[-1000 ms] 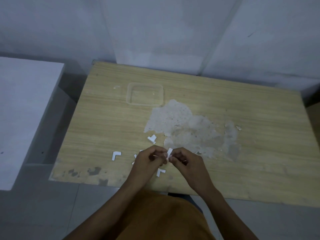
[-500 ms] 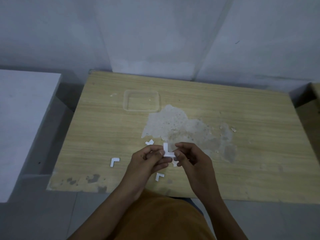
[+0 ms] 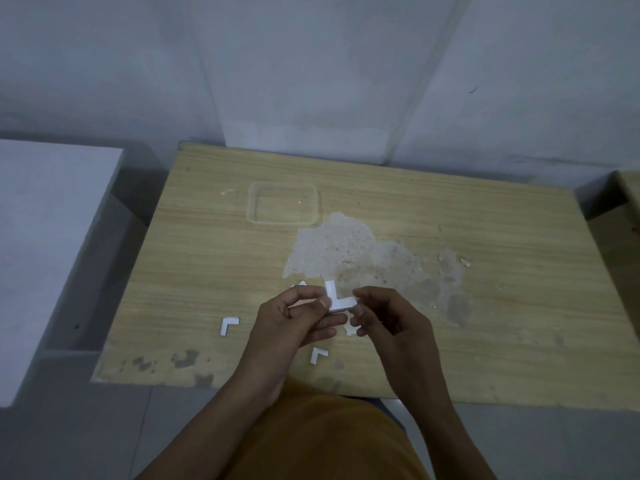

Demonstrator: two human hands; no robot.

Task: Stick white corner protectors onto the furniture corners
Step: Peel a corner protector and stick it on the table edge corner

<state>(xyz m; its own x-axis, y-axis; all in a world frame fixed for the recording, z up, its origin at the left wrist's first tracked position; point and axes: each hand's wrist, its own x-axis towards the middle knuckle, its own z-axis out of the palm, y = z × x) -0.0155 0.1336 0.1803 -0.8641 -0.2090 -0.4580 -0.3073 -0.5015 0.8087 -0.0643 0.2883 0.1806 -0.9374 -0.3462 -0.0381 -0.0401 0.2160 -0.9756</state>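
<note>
Over the near middle of the wooden table (image 3: 485, 323) I hold a white L-shaped corner protector (image 3: 337, 299) between both hands. My left hand (image 3: 294, 323) pinches its corner from the left; my right hand (image 3: 388, 320) pinches the end of its right arm. Loose white protectors lie on the table: one (image 3: 228, 325) left of my left hand, one (image 3: 318, 355) below my hands, one (image 3: 302, 283) partly hidden behind my left fingers, and another (image 3: 350, 329) half hidden between my hands.
A clear shallow plastic tray (image 3: 284, 204) sits at the table's back left. A large patch of worn veneer (image 3: 363, 258) marks the middle. A white surface (image 3: 41, 237) stands to the left, another wooden top (image 3: 628, 209) at the right edge. A wall is behind.
The protector has been turned from edge-on to showing its full L shape between my fingertips. My hands have shifted slightly apart, and the view has tilted a little.
</note>
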